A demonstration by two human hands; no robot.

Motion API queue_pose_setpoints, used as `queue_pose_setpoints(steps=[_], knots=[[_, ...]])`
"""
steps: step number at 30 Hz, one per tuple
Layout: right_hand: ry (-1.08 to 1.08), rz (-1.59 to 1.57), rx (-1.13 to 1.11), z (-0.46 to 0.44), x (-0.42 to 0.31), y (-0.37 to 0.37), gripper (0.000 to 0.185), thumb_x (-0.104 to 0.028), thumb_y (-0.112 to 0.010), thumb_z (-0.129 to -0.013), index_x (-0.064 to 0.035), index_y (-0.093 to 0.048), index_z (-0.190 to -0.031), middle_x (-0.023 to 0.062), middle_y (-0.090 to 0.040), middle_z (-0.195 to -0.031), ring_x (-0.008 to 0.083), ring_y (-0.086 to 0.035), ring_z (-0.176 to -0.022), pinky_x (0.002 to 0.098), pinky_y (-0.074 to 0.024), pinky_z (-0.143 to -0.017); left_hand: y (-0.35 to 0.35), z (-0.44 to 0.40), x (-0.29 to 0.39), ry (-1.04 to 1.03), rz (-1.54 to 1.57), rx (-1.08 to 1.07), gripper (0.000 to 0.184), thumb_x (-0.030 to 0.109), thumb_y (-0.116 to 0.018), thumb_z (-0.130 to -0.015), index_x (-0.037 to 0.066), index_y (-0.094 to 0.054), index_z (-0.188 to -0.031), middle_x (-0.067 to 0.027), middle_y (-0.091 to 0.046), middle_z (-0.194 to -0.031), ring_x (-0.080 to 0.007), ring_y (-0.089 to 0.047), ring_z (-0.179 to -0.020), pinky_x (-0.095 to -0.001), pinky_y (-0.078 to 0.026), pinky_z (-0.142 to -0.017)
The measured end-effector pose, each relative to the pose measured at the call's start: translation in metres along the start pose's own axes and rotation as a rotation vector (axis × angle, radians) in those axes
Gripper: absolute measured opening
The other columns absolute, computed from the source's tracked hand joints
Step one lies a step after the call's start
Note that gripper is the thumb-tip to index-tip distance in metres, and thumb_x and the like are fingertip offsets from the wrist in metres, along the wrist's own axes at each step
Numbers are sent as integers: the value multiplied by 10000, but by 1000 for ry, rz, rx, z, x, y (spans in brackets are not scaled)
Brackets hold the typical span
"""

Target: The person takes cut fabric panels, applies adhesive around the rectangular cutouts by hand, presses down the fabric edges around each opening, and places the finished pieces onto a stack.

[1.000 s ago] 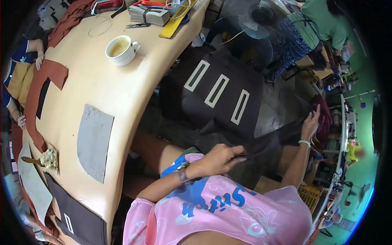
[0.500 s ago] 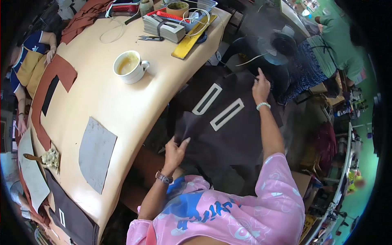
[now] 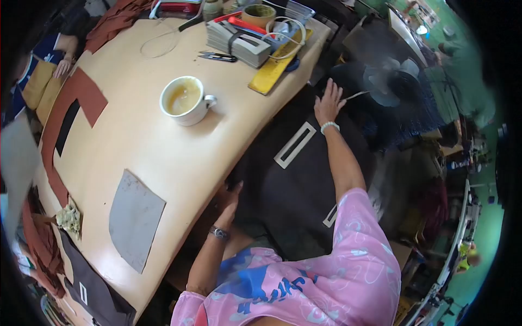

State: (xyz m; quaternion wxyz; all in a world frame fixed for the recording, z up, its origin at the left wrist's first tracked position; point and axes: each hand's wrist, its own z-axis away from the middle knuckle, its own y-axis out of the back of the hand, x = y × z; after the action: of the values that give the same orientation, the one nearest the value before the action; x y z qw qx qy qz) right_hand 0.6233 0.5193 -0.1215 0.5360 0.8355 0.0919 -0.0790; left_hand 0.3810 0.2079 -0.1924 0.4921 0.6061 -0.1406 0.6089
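Right hand [image 3: 327, 103] fanned wide at the far edge of the dark cloth [image 3: 263, 176], left hand [image 3: 228, 200] by the tabletop's [image 3: 157, 149] near edge, its grip too hidden to tell!

Cannot fully make out the left hand [image 3: 228, 201], shadowed beside the near worktop edge [image 3: 191, 209]. Can see only part of one pale frame [image 3: 328, 223], behind the right sleeve [image 3: 361, 228]. Likewise a grey sheet [image 3: 19, 157], cut by the view's left border.

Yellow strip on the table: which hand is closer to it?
Right. The right hand is right of the yellow strip in view, past the table edge; the left hand is farther, lower in view, near that edge.
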Motion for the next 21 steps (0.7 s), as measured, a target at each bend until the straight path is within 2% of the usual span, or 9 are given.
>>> queue_pose_setpoints(steps=[4, 6, 7, 9, 12, 15, 17, 19, 21], knots=[[-15, -275, 170, 31, -35, 26, 680, -213, -590, -852, -51, -238, -1410, 167, -291, -1423, 372, -264, -1319, 574, -224, -1025, 23, 34, -5, -238, -184, -35, 588, 287, -698, -793, -29, -441, -1218, -187, -507, -1204, -229, -483, -1127, -349, -379, -960], [4, -652, 148, 62, -69, 65, 659, -222, -542, -893, -29, -202, -1422, 171, -275, -1433, 341, -304, -1305, 514, -260, -1028, 52, 47, 36, 35, -121, -303, 659, 364, -651, -821, -53, -407, -1271, -224, -483, -1258, -257, -476, -1170, -351, -372, -979], [-19, -909, 73, 85, -96, 95, 649, -221, -515, -914, -22, -177, -1430, 173, -263, -1440, 321, -324, -1298, 481, -278, -1028, 76, 47, 77, 344, -78, -533, 704, 421, -619, -835, -72, -392, -1284, -246, -477, -1267, -272, -485, -1171, -346, -379, -974], [-99, -1397, -160, 139, -152, 151, 730, -342, -509, -912, -37, -116, -1446, 177, -235, -1451, 302, -344, -1284, 446, -292, -1028, 79, 69, 78, 67, 241, -424, 642, 412, -523, -913, -73, -388, -1311, -232, -498, -1266, -245, -519, -1143, -319, -404, -945], [-19, -1846, -531, 205, -222, 203, 941, -556, -547, -809, -76, -60, -1457, 170, -190, -1466, 330, -319, -1295, 458, -271, -1044, 107, 87, 132, 19, 897, -279, 435, 257, -454, -969, -36, -449, -1290, -146, -546, -1233, -186, -547, -1096, -301, -432, -918], [42, -2113, -752, 239, -277, 239, 1042, -643, -575, -743, -107, -46, -1463, 168, -143, -1483, 345, -275, -1318, 483, -250, -1055, 142, 88, 135, 50, 1135, -96, 341, 205, -455, -972, -7, -506, -1235, -78, -582, -1165, -135, -574, -1007, -280, -461, -884], [50, -2180, -993, 258, -308, 264, 1101, -699, -585, -698, -127, -42, -1467, 171, -89, -1501, 360, -220, -1342, 496, -230, -1064, 169, 91, 124, -113, 1382, -101, 317, 212, -465, -968, 2, -530, -1196, -66, -585, -1150, -124, -568, -1008, -274, -466, -872], [447, -2113, -906, 277, -326, 268, 1044, -733, -503, -725, -141, -68, -1466, 170, -100, -1500, 370, -207, -1345, 498, -229, -1068, 199, 102, 134, -146, 1356, -46, 331, 252, -433, -977, 21, -521, -1196, -70, -578, -1158, -126, -565, -1008, -271, -471, -856], [528, -2175, -859, 283, -344, 279, 1034, -741, -483, -731, -139, -73, -1466, 169, -101, -1500, 368, -198, -1349, 503, -214, -1074, 217, 112, 127, -268, 1393, -59, 357, 305, -391, -987, 41, -512, -1194, -80, -575, -1163, -140, -568, -1009, -278, -473, -851]])
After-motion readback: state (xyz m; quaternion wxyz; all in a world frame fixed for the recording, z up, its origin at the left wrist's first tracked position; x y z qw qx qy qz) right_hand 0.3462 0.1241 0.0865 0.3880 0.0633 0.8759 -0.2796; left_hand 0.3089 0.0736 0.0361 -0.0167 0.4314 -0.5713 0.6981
